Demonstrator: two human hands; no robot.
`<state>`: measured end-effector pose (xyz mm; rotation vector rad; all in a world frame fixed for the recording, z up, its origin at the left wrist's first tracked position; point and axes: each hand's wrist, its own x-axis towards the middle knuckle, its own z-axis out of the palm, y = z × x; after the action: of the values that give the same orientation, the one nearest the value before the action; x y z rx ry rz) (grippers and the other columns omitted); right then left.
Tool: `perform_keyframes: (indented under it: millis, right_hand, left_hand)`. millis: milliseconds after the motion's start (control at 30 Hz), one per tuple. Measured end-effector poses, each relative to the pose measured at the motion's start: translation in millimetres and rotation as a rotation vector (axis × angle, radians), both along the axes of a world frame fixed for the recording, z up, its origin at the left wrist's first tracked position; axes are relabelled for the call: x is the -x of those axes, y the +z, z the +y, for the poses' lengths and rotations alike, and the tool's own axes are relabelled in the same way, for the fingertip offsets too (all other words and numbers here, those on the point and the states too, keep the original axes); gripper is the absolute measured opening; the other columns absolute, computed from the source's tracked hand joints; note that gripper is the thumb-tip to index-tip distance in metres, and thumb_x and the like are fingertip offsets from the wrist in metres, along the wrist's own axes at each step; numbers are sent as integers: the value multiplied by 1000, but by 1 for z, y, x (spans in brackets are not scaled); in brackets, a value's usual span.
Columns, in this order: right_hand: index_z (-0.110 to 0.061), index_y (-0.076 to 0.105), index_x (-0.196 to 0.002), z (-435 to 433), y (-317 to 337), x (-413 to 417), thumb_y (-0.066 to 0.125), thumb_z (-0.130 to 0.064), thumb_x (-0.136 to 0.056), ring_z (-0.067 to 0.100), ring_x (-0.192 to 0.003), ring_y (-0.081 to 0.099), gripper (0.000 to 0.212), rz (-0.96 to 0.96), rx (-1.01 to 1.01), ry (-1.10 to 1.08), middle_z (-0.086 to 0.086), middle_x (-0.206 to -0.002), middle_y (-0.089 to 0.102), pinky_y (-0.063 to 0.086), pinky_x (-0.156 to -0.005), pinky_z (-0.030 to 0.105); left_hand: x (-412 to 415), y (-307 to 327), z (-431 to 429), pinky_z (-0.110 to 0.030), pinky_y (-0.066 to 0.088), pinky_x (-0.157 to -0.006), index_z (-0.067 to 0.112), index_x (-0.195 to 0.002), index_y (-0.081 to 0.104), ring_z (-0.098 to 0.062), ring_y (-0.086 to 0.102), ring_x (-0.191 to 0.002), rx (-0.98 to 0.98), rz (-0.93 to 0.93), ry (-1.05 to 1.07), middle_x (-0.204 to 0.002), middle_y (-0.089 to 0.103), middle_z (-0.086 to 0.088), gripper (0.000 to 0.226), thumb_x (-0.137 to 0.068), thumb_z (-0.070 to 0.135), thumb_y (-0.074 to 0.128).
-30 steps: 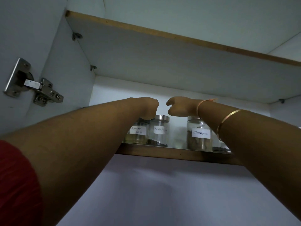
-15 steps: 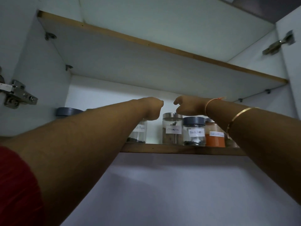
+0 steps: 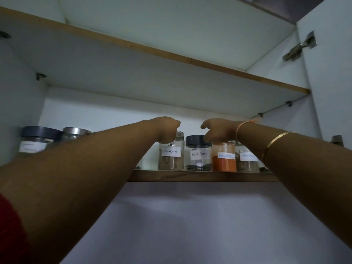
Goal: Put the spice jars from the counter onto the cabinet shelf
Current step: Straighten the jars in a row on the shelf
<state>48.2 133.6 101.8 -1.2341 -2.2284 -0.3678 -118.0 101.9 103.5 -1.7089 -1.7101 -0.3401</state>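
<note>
Item 1, nearest: red fabric sleeve (image 3: 9, 225) at the person's left shoulder, both bare forearms raised towards the cabinet

Item 2: two thin gold metal bangles (image 3: 276, 141) on the right wrist, hanging close to the rightmost front jar. Risk: a bangle catches that jar as the arm draws back

Item 3: brown wooden cabinet shelf (image 3: 200, 176), front edge seen from below, with the jars standing just behind it. Risk: little margin, so a jar nudged forward could tip off the lip

Item 4: clear glass steel-lidded cinnamon jar (image 3: 171, 156), upright on the shelf. The left hand (image 3: 167, 130) has its fingers curled down over the lid and holds it from above

Item 5: clear glass black pepper jar with a dark round lid (image 3: 198, 155), free, standing between the two held jars and almost touching both. Risk: sliding either neighbour knocks it

Item 6: clear glass red chilli powder jar (image 3: 223, 159), upright. The right hand (image 3: 219, 130) is curled over its top and hides the lid

Item 7: second pale-labelled glass jar (image 3: 247, 159), partly behind the right wrist

Item 8, far left: grey-lidded glass jar (image 3: 38, 139) and a steel-lidded one (image 3: 76, 132), both blurred

Item 9, farthest: white upper shelf board (image 3: 152, 77). Risk: low headroom, so a lifted jar may strike it
</note>
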Motion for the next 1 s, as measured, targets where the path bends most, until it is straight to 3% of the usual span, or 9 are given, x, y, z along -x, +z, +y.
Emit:
perform_keyframes:
  millis: [233, 333, 400, 467, 733, 1000]
  right_hand:
    - [-6, 36, -141, 38, -3, -7, 54, -17, -91, 28, -129, 43, 55, -43, -3, 97, 13, -143, 44, 39, -103, 35]
    - [-5, 53, -124, 54, -2, -2, 54, -18, -89, 26, -107, 54, 37, -85, -10, 135, 13, -122, 57, 46, -86, 34]
    - [-6, 58, -106, 61, -2, 5, 54, -17, -88, 23, -90, 53, 22, -109, -18, 160, 11, -103, 59, 42, -71, 29]
    - [-7, 59, -103, 66, 0, 12, 54, -17, -86, 23, -87, 52, 20, -116, -33, 181, 10, -99, 59, 40, -67, 27]
    - [-3, 63, -111, 87, 7, 39, 52, -17, -84, 25, -90, 57, 32, -137, 10, 231, 15, -108, 66, 43, -71, 29]
    - [-2, 65, -107, 108, 9, 54, 53, -13, -80, 25, -89, 54, 32, -130, 89, 273, 14, -99, 63, 41, -72, 31]
  left_hand:
    - [-2, 4, 16, -38, 36, -107, 9, -138, 43, -28, 42, -130, 21, -25, 53, -143, 45, -12, 43, -101, 28, 38]
    - [-2, 7, 19, -35, 43, -98, 8, -127, 56, -27, 53, -116, 27, -14, 56, -128, 58, -11, 35, -99, 22, 41]
    - [-2, 11, 21, -32, 41, -97, 9, -129, 56, -26, 52, -117, 27, -5, 68, -129, 58, -9, 35, -98, 20, 43]
    - [-2, 15, 23, -32, 40, -98, 10, -130, 55, -25, 52, -119, 29, 4, 95, -131, 57, -8, 35, -99, 20, 42]
    - [11, 19, 39, -32, 39, -101, 10, -130, 56, -25, 50, -121, 43, 31, 212, -133, 56, -7, 36, -100, 16, 38]
    - [25, 21, 66, -34, 40, -103, 8, -134, 51, -26, 50, -123, 101, 100, 365, -136, 53, -8, 38, -99, 14, 37]
